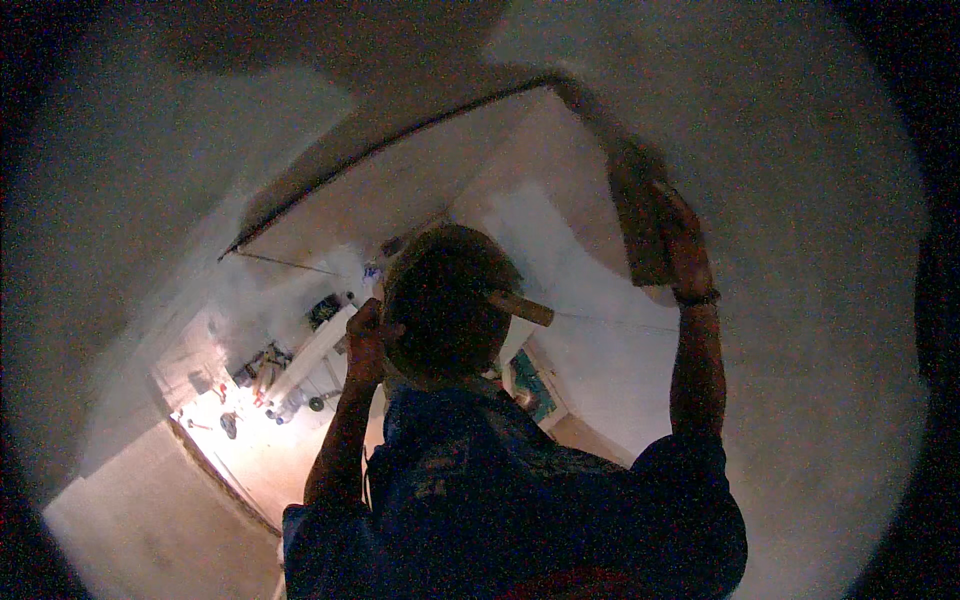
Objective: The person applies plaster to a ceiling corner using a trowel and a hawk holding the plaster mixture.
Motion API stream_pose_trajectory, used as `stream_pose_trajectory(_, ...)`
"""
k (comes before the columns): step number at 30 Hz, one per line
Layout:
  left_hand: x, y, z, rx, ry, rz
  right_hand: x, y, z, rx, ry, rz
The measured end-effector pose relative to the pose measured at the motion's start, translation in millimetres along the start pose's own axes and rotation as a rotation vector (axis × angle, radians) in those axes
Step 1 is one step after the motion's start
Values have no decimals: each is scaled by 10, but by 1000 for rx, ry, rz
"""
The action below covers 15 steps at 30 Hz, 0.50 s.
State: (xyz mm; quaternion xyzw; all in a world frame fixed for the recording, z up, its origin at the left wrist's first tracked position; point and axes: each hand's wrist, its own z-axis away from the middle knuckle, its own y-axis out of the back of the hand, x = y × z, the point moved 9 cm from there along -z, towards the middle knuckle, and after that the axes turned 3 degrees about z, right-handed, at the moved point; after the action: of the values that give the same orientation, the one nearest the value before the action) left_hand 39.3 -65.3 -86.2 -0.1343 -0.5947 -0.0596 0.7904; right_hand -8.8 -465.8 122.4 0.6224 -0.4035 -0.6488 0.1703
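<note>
Head view, dim and grainy, shows two raised arms in short blue sleeves, with a bright patch of floor at lower left. The right hand (685,240) is lifted high on the right side, and a flat dark board (640,225) lies along its left side, touching it. The board stands nearly upright, its lower end close to the wrist and its top running into a dark, blurred area above the fingers. The hand appears to grasp the board by its right side, though the dark hides exactly how the fingers wrap it; whether the board touches the pale wall (820,300) cannot be told. A dark bracelet (697,297) circles that wrist.

The left hand (366,335) is bent in at the left edge of a dark, round bowl (445,300), fingers curled and gripping the rim. The bowl sits just right of this hand, in front of the blue shirt (520,500), and well apart from the right hand. From its right side a wooden handle (525,307) sticks out toward the board. The bowl's contents are too dark to make out. Beyond, small tools (265,365) lie scattered near the lit floor (235,425).
</note>
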Motion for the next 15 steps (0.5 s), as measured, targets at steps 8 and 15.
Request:
stream_pose_trajectory(8,-213,114,111,-55,-65,-177,972,-1019,317,150,-99,-736)
stream_pose_trajectory(15,-287,181,311,52,-28,-73,954,-1382,-33,263,68,-901)
